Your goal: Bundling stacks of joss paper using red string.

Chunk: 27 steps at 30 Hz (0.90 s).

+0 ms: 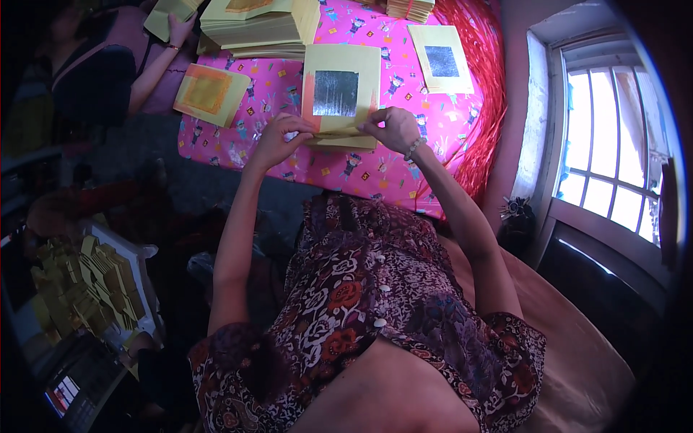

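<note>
From the head camera I look down over my flowered blouse at a desk [404, 173] covered in pink patterned wrapping. Both my forearms reach up to a small pile of yellow paper sheets [341, 90] whose top sheet carries a dark silver foil square. My left hand [278, 141] sits at the pile's lower left corner, grip pinched together on the paper edge there. My right hand [393, 128], with a beaded bracelet at the wrist, is at the lower right corner, grip likewise closed on the edge of the sheets. The pile lies flat on the desk, between my two hands and just beyond them.

To the right of it, apart, lies a single yellow sheet with a silver square [441, 59]. To the left lies a sheet with a gold square [209, 92], tilted. Behind them stands a tall stack of yellow sheets [263, 27]. At the far left another person's hand [179, 29] holds a yellow sheet. Red fringe [480, 86] hangs along the desk's right side, near a barred window [613, 144]. Lower left, a box of folded gold papers [86, 281].
</note>
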{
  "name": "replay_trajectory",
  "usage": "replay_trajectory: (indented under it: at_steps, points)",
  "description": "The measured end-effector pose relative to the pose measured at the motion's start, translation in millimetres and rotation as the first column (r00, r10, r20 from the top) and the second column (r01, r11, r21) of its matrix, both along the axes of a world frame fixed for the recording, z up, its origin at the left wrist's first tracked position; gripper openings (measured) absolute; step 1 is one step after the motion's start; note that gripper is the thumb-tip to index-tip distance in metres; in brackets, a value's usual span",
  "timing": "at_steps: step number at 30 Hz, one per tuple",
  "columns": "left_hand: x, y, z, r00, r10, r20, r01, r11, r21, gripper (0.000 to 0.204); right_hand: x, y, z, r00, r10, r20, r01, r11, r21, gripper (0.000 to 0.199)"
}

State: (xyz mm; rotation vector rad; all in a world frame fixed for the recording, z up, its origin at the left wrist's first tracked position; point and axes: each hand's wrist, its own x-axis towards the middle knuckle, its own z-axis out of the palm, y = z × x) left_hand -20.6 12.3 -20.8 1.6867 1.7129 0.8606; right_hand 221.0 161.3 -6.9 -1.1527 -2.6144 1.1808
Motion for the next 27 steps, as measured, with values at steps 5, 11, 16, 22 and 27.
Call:
replay_trajectory:
  at_steps: [5,11,16,22,27]
  points:
    - [-1.5,4.5,3.0,1.000,-0.019,0.021,0.019,1.000,-0.009,0.011,-0.8,1.6,5.7,0.999,0.005,0.047,-0.004,1.000,-0.026,0.026]
    - [-2.9,7.6,4.3,0.999,-0.022,0.044,0.023,0.999,-0.044,0.010,1.6,2.1,-6.0,0.999,0.005,-0.033,-0.005,1.000,0.002,0.025]
    - [-5.1,7.2,0.7,0.998,-0.046,0.032,0.047,0.998,-0.036,0.010,0.6,1.8,-7.5,1.000,0.002,0.018,-0.002,1.000,-0.024,0.027]
    - [-2.6,7.5,3.6,0.998,-0.038,0.059,0.041,0.998,-0.051,0.010,3.5,0.9,-11.8,0.999,-0.005,-0.034,0.004,1.000,-0.002,0.027]
    - [4.6,8.8,11.2,0.998,0.039,-0.059,-0.039,0.999,-0.012,0.010,2.0,2.5,2.3,0.999,0.048,0.005,-0.048,0.998,-0.032,0.033]
